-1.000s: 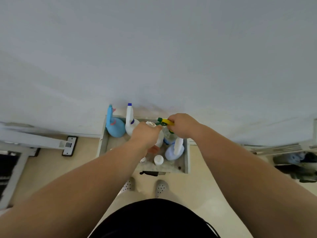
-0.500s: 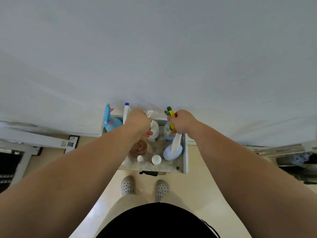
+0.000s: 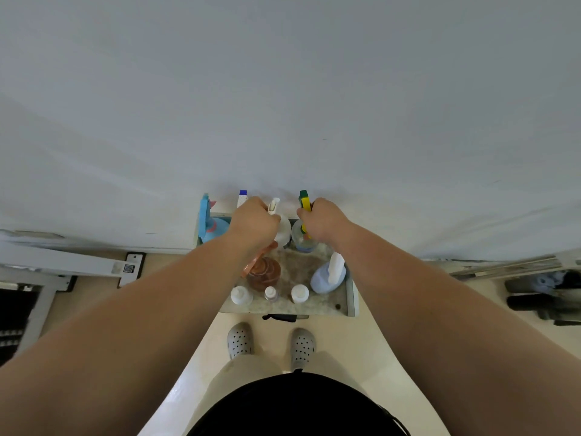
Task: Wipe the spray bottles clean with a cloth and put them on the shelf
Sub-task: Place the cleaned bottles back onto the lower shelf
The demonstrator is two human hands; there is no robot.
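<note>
Both hands at back of shelf (image 3: 351, 298), by wall: left hand (image 3: 254, 222) curled round neck of white bottle (image 3: 283, 231), right hand (image 3: 321, 222) curled round yellow-green trigger (image 3: 304, 202) of clear bottle (image 3: 301, 244). Both bottles upright, side by side in back row, right of blue-capped bottle (image 3: 242, 195). Nearer the person: amber bottle (image 3: 264, 273), pale-blue bottle (image 3: 325, 276), three small white-capped ones (image 3: 240, 294) in front row.

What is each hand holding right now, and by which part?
Left hand grips the white spray bottle by its trigger head; right hand grips the clear bottle by its yellow-green trigger head.
</note>
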